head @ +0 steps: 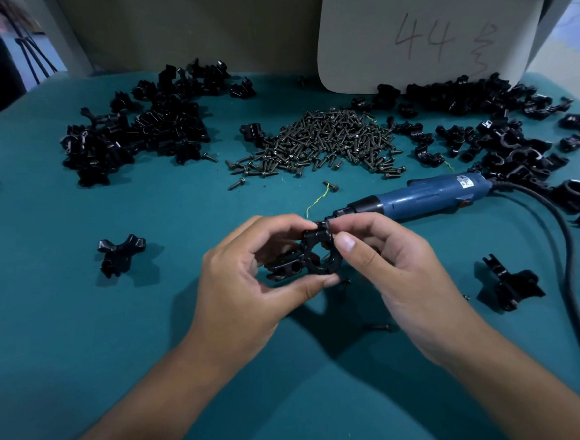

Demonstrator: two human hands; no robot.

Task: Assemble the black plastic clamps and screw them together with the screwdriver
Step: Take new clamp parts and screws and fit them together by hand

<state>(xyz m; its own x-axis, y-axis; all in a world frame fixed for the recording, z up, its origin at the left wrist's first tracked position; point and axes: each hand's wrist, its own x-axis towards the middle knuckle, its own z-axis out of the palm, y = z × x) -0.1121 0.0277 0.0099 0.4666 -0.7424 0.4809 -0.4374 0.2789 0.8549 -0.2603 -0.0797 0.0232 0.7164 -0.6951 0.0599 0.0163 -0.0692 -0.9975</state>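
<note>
At the centre of the frame, a black clamp (313,252) sits between both hands, raised just above the green table (84,337). Its ring opening faces the camera, its long axis running left to right. The left hand (251,281) curls around it, thumb underneath, fingers over the top. The right hand (388,264) pinches its upper right edge. Right of centre, the blue screwdriver (417,197) lies flat, tip pointing left toward the clamp. Behind, a pile of screws (321,142) sits between heaps of clamp parts (131,128).

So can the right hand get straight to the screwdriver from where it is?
Probably yes: the screwdriver lies uncovered just beyond the right hand, nothing between them. That hand pinches the clamp and must let go first.
</note>
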